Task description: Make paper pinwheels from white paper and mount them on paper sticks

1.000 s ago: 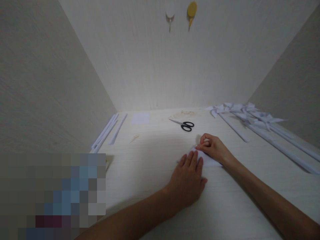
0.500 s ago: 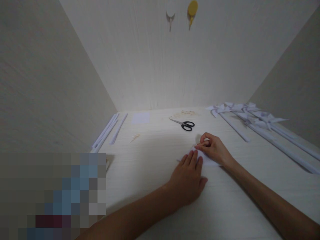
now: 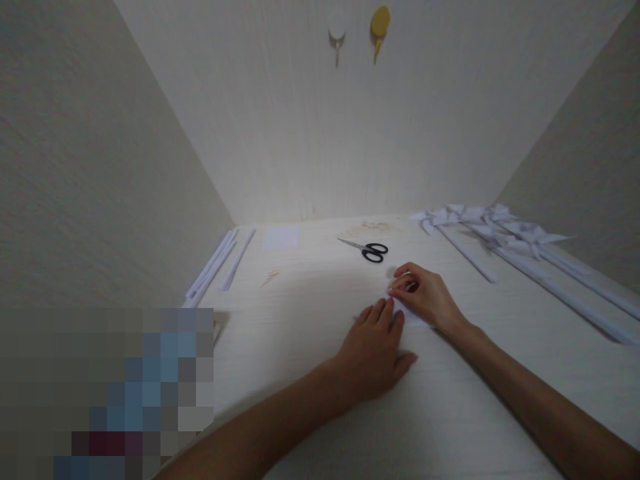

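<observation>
A small piece of white paper point(image 3: 414, 319) lies on the table, mostly covered by my hands. My left hand point(image 3: 374, 343) rests flat on its left part, fingers stretched out and thumb apart. At the paper's far corner, the thumb and index finger of my right hand point(image 3: 423, 293) are pinched together on the edge. Just beyond my hands lie scissors point(image 3: 367, 249) with black handles, blades pointing left.
Several white paper pinwheels point(image 3: 530, 233) on rolled-paper sticks lie at the right. Rolled-paper sticks point(image 3: 213, 265) and a square white sheet point(image 3: 281, 237) are at the left. Small light sticks point(image 3: 271, 276) lie nearer. Two hooks, one yellow point(image 3: 381, 23), hang on the back wall.
My right hand has shifted slightly left along the paper's far corner, still pinching. My left hand stays flat on the paper. The view has tilted a little.
</observation>
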Motion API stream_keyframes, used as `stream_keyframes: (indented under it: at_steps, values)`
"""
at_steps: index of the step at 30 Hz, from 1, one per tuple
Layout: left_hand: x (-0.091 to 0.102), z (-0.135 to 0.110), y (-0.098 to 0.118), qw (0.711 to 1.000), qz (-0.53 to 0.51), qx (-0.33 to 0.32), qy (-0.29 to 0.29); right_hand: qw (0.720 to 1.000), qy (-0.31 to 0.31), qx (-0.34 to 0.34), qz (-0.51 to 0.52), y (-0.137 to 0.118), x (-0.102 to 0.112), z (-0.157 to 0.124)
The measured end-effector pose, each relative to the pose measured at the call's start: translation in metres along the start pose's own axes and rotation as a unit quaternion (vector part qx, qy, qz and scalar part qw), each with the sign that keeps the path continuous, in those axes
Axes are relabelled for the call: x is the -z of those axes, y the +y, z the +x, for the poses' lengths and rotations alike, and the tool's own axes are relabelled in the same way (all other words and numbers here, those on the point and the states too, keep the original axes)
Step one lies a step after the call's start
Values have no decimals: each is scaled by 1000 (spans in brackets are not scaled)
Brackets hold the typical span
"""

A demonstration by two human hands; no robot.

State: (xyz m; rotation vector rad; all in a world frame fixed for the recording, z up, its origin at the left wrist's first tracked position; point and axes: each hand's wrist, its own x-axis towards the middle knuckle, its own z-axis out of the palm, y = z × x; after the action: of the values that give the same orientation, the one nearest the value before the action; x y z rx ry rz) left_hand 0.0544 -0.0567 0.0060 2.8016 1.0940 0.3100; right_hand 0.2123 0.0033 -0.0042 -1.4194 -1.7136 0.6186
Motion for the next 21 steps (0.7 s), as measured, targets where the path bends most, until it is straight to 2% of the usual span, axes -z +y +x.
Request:
stream_keyframes:
  at_steps: [3,9,13,18,21]
  values:
    - [0,1,0,1000,4,0,1,997,10,44,-64,-2,4,-2]
    - [0,0,-1,1000,16,-2,5,967,-102,115,-201,-8,17,-8]
    - [0,1,-1,999,35,-9,5,944,-144,132,-267,-14,21,-9]
    - [-2,10,-7,998,67,3,-1,918,-123,141,-349,-18,12,-9]
    - [-4,15,-12,998,67,18,5,914,-108,149,-361,-17,6,-8]
